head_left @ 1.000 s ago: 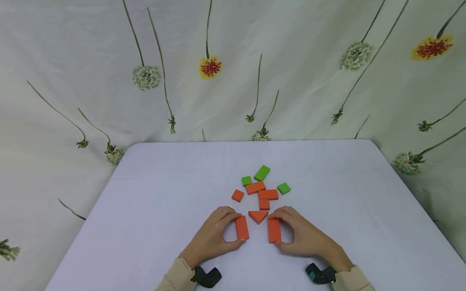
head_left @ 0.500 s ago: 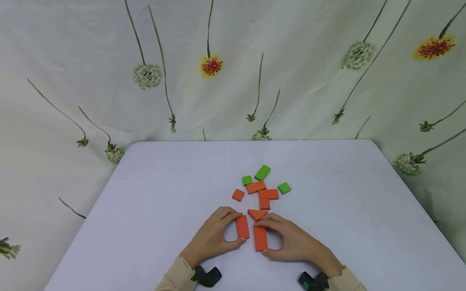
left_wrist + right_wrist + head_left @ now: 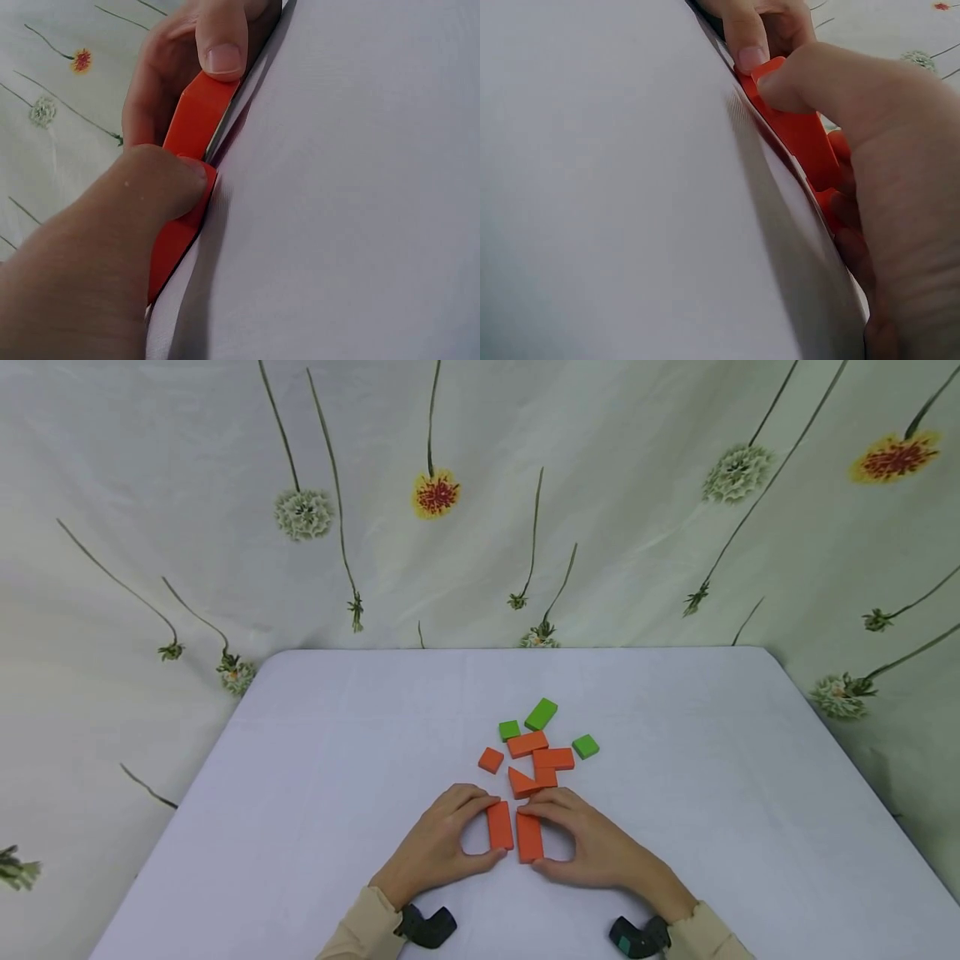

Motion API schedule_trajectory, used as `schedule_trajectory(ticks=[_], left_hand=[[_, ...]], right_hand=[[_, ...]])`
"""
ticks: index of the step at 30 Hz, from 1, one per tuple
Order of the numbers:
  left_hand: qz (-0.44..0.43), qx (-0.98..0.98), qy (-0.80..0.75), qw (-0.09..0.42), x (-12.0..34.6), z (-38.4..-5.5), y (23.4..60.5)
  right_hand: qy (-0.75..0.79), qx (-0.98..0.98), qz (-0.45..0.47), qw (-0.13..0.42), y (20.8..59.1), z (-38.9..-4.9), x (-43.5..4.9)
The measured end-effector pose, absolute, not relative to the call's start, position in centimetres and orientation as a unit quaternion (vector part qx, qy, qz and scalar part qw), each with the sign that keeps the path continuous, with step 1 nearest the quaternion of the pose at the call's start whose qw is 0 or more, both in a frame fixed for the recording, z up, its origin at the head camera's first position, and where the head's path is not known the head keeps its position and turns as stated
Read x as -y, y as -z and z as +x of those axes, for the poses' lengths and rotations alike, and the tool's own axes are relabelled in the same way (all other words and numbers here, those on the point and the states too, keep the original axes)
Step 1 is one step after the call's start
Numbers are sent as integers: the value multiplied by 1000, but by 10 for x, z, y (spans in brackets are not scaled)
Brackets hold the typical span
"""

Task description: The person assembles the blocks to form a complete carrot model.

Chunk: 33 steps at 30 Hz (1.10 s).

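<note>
My left hand (image 3: 447,837) pinches an orange rectangular block (image 3: 500,826) by its two short ends, thumb at the near end and fingers at the far end. Beside it, a narrow gap away, my right hand (image 3: 592,839) grips a second orange rectangular block (image 3: 529,837) the same way. Just beyond the right fingers lies an orange triangular block (image 3: 521,783), turned with one point away from me. It sits against a small orange block (image 3: 546,776). In the left wrist view the left thumb presses the near end of its orange block (image 3: 172,247).
Farther back on the white-covered table (image 3: 337,752) lie two orange rectangular blocks (image 3: 553,759), a loose orange cube (image 3: 491,760), a long green block (image 3: 541,714) and two small green blocks (image 3: 585,746). A flower-print cloth (image 3: 622,527) hangs behind the table.
My right hand has moved left with its block, bringing it close to the left one. The triangular block has shifted away from me and turned. My left hand has stayed in place.
</note>
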State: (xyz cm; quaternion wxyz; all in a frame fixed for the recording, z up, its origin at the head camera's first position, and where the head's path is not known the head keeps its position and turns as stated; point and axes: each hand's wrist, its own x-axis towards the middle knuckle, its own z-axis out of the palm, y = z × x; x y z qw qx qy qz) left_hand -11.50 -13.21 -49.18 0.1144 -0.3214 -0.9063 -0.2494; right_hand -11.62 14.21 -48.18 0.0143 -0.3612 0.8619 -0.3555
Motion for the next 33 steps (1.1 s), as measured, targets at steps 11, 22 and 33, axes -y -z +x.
schedule_trajectory(ticks=[11,22,33], left_hand=[[-319,906,253,113,133,-116,490],[-307,912,251,105,132,-116,488],[-297,914,262,92,133,-117,490]], right_hand=[[347,-870,-349,26,481,-125,-136],[340,-876,-341,10,481,-132,-133],[338,-878,-340,2,484,-132,-134]])
